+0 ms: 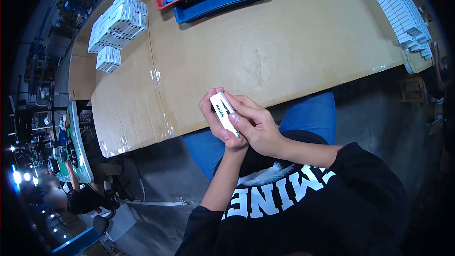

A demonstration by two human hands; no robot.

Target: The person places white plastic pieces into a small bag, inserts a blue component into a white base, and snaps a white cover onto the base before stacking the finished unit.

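Slippage is the likeliest fault — the box is clamped between the left hand and right hand off the near table edge above the lap, so any loosened pinch would let it be dropped to the floor.

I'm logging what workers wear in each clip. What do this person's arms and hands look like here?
Both the left hand and right hand are bare: no gloves, rings or watch visible. The forearms are uncovered too. Black sleeves end around the elbows, belonging to a black shirt with large white block lettering across the front.
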